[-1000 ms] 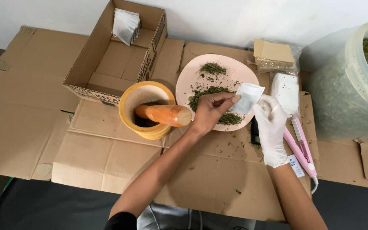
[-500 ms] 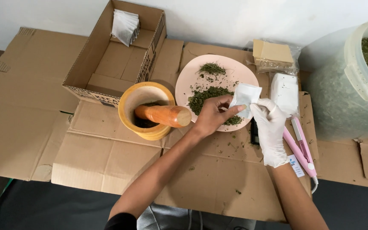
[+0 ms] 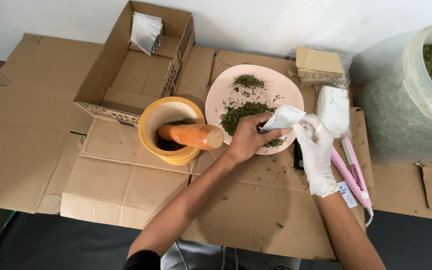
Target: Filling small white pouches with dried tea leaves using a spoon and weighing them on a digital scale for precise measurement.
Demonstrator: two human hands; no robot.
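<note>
Both hands hold a small white paper sachet (image 3: 282, 118) over the near right edge of a pink plate (image 3: 228, 85). My bare left hand (image 3: 248, 136) pinches the sachet from the left, its fingers around the lower edge. My right hand (image 3: 317, 148), in a white glove, grips the sachet's right side. On the plate lies a heap of crushed green dried herbs (image 3: 241, 113), with a smaller tuft (image 3: 249, 80) farther back. The sachet is tilted and partly folded between the fingers.
A yellow mortar (image 3: 168, 129) with an orange wooden pestle (image 3: 192, 135) stands left of the plate. An open cardboard box (image 3: 131, 70) holds white sachets (image 3: 147, 31). A stack of white sachets (image 3: 334, 109), a pink heat sealer (image 3: 352, 172), a packet (image 3: 321, 65) and a herb-filled tub (image 3: 426, 90) lie right.
The sachet has been drawn lower and closer between both hands and now looks folded or tilted instead of flat. My right hand has moved slightly left toward the left hand.
</note>
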